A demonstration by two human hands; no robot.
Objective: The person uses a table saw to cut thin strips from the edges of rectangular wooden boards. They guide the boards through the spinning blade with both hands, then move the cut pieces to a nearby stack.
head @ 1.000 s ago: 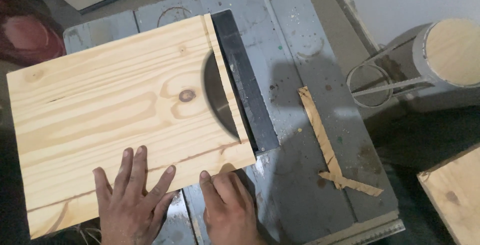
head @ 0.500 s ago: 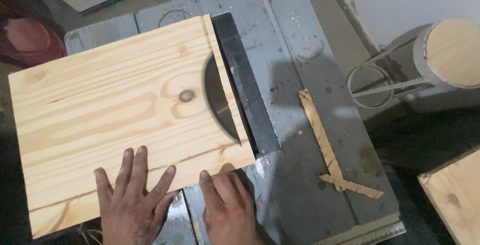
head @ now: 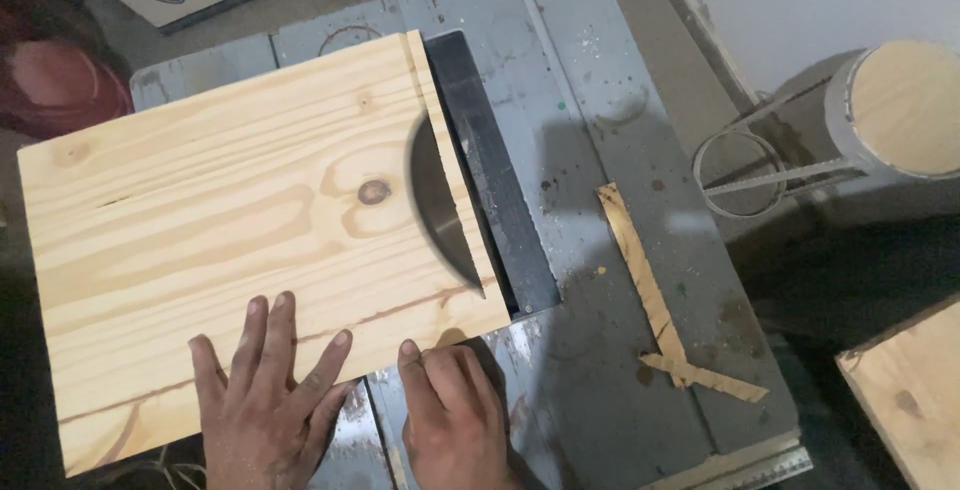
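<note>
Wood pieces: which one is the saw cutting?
The big pale pine board with the dark knot, under both hands. The saw blade sits in its slit. The thin strips and the corner board lie apart, untouched.

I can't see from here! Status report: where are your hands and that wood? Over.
Left hand flat on the pine board. Right hand at its near edge. Saw blade partway through the board. Thin offcut strips lie right of the blade.

Bare left hand (head: 265, 400), bare right hand (head: 450, 415), dusty fingers, no sleeves
</note>
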